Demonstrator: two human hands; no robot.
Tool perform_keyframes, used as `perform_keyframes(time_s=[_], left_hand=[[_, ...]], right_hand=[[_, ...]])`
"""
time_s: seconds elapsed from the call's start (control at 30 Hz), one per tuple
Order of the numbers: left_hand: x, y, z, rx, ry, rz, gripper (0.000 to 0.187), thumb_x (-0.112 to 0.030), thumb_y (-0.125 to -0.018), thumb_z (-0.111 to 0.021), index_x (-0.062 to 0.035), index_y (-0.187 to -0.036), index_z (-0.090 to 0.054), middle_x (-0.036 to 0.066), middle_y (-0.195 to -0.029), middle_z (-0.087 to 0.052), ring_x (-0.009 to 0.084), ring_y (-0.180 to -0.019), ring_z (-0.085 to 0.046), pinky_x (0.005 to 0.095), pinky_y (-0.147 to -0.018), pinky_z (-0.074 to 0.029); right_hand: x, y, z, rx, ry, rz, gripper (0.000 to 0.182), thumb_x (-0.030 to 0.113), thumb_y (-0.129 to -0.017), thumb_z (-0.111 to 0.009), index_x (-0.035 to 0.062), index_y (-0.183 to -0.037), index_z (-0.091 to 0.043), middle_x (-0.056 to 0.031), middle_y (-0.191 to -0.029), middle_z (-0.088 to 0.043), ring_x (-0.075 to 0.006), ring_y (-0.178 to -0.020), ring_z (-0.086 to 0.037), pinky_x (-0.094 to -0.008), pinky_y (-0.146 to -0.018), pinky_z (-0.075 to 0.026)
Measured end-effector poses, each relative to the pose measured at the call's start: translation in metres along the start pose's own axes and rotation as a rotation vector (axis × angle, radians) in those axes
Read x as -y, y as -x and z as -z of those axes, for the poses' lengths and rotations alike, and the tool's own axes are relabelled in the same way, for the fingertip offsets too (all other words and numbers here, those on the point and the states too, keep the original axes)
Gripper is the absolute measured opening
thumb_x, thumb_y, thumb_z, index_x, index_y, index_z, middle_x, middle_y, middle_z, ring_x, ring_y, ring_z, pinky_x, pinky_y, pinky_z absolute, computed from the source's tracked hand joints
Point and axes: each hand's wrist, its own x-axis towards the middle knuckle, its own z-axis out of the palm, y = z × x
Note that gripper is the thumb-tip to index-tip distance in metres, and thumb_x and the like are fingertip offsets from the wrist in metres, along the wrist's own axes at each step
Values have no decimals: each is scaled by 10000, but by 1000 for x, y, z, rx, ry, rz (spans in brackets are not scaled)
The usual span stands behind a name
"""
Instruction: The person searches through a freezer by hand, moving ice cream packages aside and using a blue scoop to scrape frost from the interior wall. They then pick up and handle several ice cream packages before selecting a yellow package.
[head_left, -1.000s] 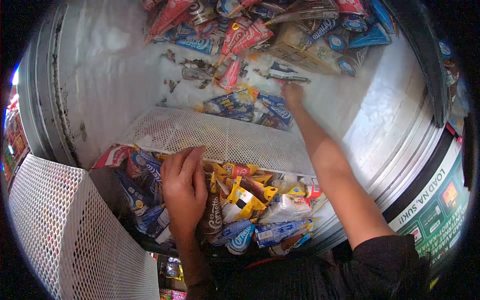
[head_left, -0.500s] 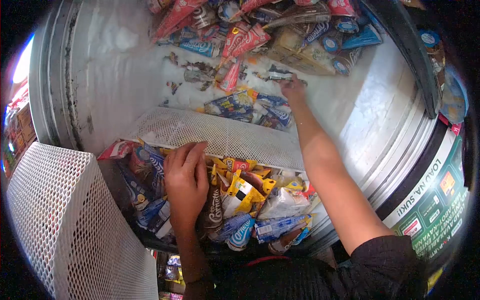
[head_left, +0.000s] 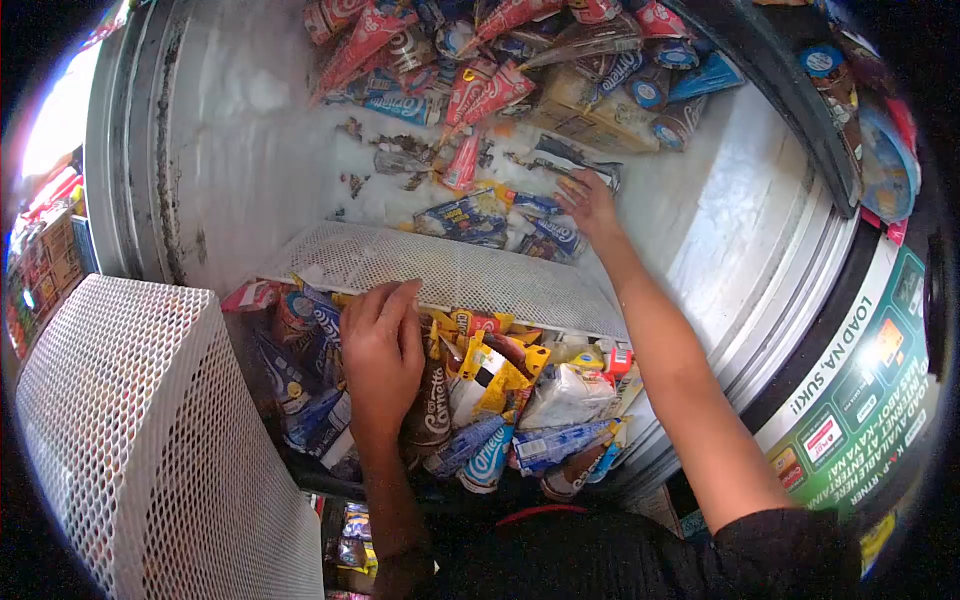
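My left hand (head_left: 384,345) rests on the rim of a white mesh basket (head_left: 460,275), palm down over packed ice creams, its fingers bent and nothing visible in them. Deeper in the frosty freezer, my right hand (head_left: 588,203) has its fingers apart beside a dark, silvery wrapper (head_left: 575,160) lying on the ice. Whether the fingertips touch that wrapper is hard to tell. Just below and left of the right hand lie blue and yellow packs (head_left: 465,217). A brown Cornetto cone (head_left: 432,400) stands beside my left hand, near a yellow wrapper (head_left: 490,375).
Red and blue cones (head_left: 485,90) pile up at the freezer's back, around a cardboard box (head_left: 590,108). An empty-looking white mesh basket (head_left: 150,400) stands at the left. The frosted wall (head_left: 740,220) and a green sign (head_left: 850,370) are on the right.
My right hand has let go of the dark wrapper, which now lies on the ice, and its fingers have spread. My left hand stays on the basket rim. The view has shifted slightly.
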Motion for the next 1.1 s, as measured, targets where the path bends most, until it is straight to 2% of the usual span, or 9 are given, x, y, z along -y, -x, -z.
perform_keyframes(time_s=[0.27,0.33,0.43,0.6,0.67,0.77,0.87,1.0,1.1], left_hand=[[2,4,2,-20,-51,-69,240,-42,-791,-543,-35,-1022,-607,136,-985,-599,321,-935,-543,419,-851,-406],[6,4,-1,-24,-6,-71,228,-49,-794,-544,-38,-1011,-611,130,-969,-601,315,-926,-546,421,-840,-408],[6,3,-3,-34,-17,-75,228,-51,-800,-542,-46,-1016,-614,120,-959,-605,305,-921,-550,414,-842,-404],[7,-1,0,20,-37,-71,229,-60,-807,-543,-56,-1023,-616,110,-966,-607,292,-923,-553,407,-864,-391],[5,-3,-1,20,-9,-61,231,-62,-808,-543,-57,-1026,-616,108,-970,-608,288,-928,-553,405,-872,-386],[4,-1,-1,39,-49,-59,223,-62,-809,-545,-58,-1020,-619,104,-971,-612,283,-939,-553,400,-873,-388],[1,-2,-1,32,-56,-54,248,-67,-807,-552,-56,-1049,-603,124,-998,-601,290,-956,-548,415,-882,-384],[-13,-4,7,-11,-64,-80,324,-82,-797,-575,-52,-1118,-557,156,-1057,-568,314,-980,-538,454,-912,-366],[-39,-18,14,6,-110,-200,417,-94,-776,-614,-62,-1182,-520,160,-1094,-552,324,-1008,-526,450,-936,-357]], right_hand=[[23,58,3,5,318,9,243,210,-831,-538,59,-1009,-605,-129,-938,-644,-282,-820,-607,-386,-771,-481],[41,39,3,-56,1531,582,337,232,-795,-601,27,-1062,-597,-176,-1010,-629,-310,-903,-601,-429,-790,-475],[30,-8,-1,-67,1704,1088,507,274,-734,-672,11,-1148,-541,-211,-1069,-604,-344,-973,-578,-460,-819,-459],[-3,-7,-23,-168,2118,904,660,233,-709,-664,13,-1275,-408,-251,-1064,-586,-371,-1018,-565,-454,-838,-454],[-7,8,-43,35,1912,426,619,186,-716,-619,8,-1269,-408,-238,-1013,-611,-367,-944,-603,-462,-803,-472],[3,48,-63,534,2226,313,515,179,-708,-594,0,-1179,-488,-231,-955,-627,-377,-878,-617,-467,-768,-481],[-11,71,-50,608,2074,93,425,215,-691,-614,11,-1061,-566,-222,-940,-630,-384,-880,-609,-463,-757,-480],[11,95,-48,527,1998,348,424,274,-673,-661,20,-1008,-602,-231,-945,-624,-395,-891,-602,-452,-757,-479],[48,134,-86,837,1759,303,523,333,-702,-703,16,-1100,-583,-189,-917,-645,-296,-885,-624,-389,-745,-487]])
